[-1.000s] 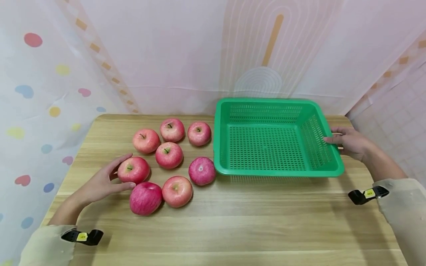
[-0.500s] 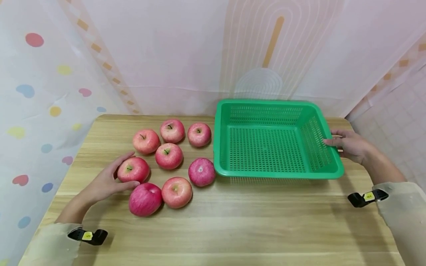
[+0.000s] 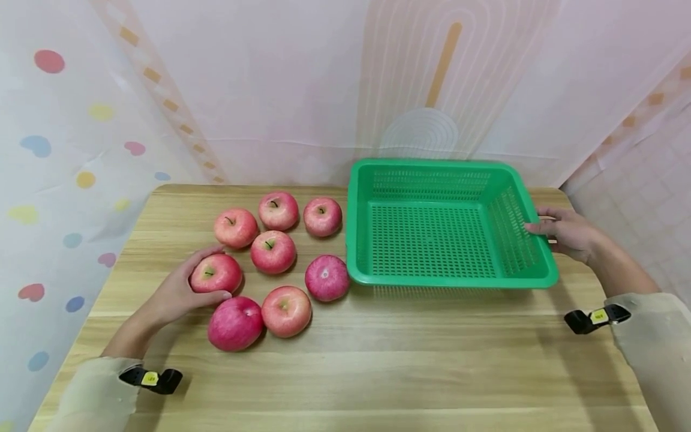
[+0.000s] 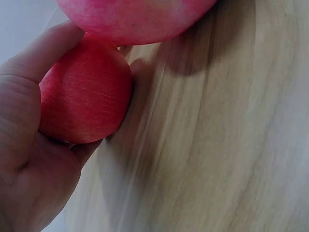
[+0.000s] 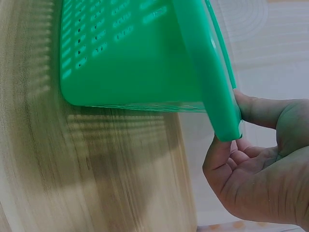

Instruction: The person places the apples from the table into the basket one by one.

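Table: pale wooden top (image 3: 410, 360) with long straight grain and rounded corners; blurred in both wrist views.
Basket: green plastic basket (image 3: 531, 281), rectangular, shallow, with slotted mesh walls and floor and a smooth rolled rim; it stands on the right half of the table with nothing inside.
Apples: seven round pink-red apples in a loose cluster left of the basket, skins finely streaked; most show a stem, and one (image 3: 327, 277) lies just beside the basket's left wall.
Held apple: the apple at the cluster's left edge (image 3: 217, 273), smooth and red, resting on the table just above another apple (image 3: 235, 323).
Left hand: left hand (image 3: 174, 295) cupped round the held apple from the left, thumb curled along its near side and forefinger over its far side; the wrist view shows the palm against the skin.
Right hand: right hand (image 3: 568, 232) at the middle of the basket's right rim, thumb over the top, fingers seemingly beneath the lip, though the wrist view only partly shows them.
Backdrop: pale printed sheet (image 3: 259, 90) with coloured dots and hearts.
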The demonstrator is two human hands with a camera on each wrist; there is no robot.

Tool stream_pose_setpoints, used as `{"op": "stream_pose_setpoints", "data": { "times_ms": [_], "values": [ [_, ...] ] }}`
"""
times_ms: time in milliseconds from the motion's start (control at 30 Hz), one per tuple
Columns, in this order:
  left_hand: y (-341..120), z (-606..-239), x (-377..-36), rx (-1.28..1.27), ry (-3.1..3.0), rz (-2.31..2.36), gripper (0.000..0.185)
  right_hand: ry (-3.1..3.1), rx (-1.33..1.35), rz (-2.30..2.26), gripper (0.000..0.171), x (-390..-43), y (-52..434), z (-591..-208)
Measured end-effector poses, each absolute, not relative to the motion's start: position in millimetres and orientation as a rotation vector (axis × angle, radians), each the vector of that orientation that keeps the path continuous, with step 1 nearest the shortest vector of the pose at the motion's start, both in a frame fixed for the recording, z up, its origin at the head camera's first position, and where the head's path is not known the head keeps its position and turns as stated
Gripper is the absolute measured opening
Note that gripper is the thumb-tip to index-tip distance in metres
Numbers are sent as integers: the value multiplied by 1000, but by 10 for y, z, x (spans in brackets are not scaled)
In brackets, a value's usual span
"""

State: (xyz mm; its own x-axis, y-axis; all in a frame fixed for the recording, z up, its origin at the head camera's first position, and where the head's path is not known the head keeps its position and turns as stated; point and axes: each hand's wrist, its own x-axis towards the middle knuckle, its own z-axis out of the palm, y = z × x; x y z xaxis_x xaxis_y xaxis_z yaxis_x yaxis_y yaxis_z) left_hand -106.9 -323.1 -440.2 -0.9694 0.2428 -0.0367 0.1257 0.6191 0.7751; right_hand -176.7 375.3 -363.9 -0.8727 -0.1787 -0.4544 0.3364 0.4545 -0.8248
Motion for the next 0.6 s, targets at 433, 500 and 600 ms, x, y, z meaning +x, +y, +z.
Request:
{"op": "stream_pose_setpoints", "data": {
  "times_ms": [433,500,600],
  "values": [
    [-3228,-4470,-1045,296,2724,1337,80,2215,131,-1437,47,-1777,3760,-3649],
    [-3226,-4475,-1048,295,2729,1346,78,2215,134,-1440,47,-1778,3759,-3648],
    [-3229,-4476,-1054,293,2739,1345,77,2216,130,-1447,46,-1776,3755,-3644]
  ]
}}
